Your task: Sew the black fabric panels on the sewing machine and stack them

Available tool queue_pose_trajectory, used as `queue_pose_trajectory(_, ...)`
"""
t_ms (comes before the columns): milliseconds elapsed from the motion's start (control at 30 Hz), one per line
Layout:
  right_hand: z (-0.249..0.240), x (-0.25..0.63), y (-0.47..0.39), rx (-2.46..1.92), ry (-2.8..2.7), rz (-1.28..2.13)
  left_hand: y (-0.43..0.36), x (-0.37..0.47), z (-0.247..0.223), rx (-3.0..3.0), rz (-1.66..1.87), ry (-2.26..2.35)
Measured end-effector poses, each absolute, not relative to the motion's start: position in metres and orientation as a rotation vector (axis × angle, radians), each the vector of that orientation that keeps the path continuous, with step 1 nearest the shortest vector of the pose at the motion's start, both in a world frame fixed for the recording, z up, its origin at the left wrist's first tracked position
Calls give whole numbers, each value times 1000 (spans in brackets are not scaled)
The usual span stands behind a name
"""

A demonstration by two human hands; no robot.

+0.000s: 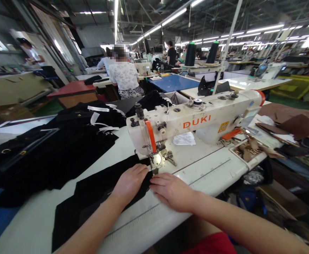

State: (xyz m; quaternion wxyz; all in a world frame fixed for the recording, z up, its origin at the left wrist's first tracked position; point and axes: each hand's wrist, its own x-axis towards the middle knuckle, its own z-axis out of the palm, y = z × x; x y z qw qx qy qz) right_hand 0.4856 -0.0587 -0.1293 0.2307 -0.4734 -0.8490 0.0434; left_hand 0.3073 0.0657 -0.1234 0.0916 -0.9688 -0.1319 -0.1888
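Observation:
A black fabric piece (91, 190) lies on the white sewing table, its right end at the needle area of the white sewing machine (175, 123). My left hand (130, 181) rests on that end just left of the presser foot, fingers together and pressing the cloth. My right hand (171, 190) is at the cloth's right edge, in front of the needle plate (156, 160), with its fingers closed on the edge. The fingertips of both hands are close together but apart. A small lamp lights the needle plate.
A pile of black fabric pieces with white strips (72, 141) covers the table's left side. A parts tray (247, 151) sits at the right, near brown material (297, 123). White folded paper (184, 138) lies behind the machine arm. A person in a patterned shirt (124, 76) sits ahead.

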Motion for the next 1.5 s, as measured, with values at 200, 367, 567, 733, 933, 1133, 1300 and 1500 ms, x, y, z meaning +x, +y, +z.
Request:
queue_pose_trajectory(200, -130, 486, -58, -1291, -2337, 111, 64, 308, -123, -2870, -589, -404)
queue_pose_trajectory(367, -131, 486, -57, -1287, -2330, 118, 63, 309, -122, -2861, -580, -414)
queue_pose_trajectory(567, -132, 486, -59, -1274, -2320, 140, 62, 309, -122, -2888, -604, -409)
queue_pose_trajectory(733, -127, 490, -48, -1310, -2277, 118, 57, 308, -127, -2911, -635, -471)
queue_pose_trajectory(933, -122, 496, -14, -1478, -2313, -66, 46, 306, -132, -2943, -669, -696)
queue_pose_trajectory(1133, -124, 499, -6, -1460, -2404, -138, 34, 303, -137, -2967, -556, -826)
queue_pose_trajectory(1300, -126, 505, -7, -1428, -2425, -172, 31, 309, -137, -2980, -546, -845)
queue_pose_trajectory(1500, -123, 512, -1, -1481, -2420, -140, 40, 321, -138, -2994, -572, -877)
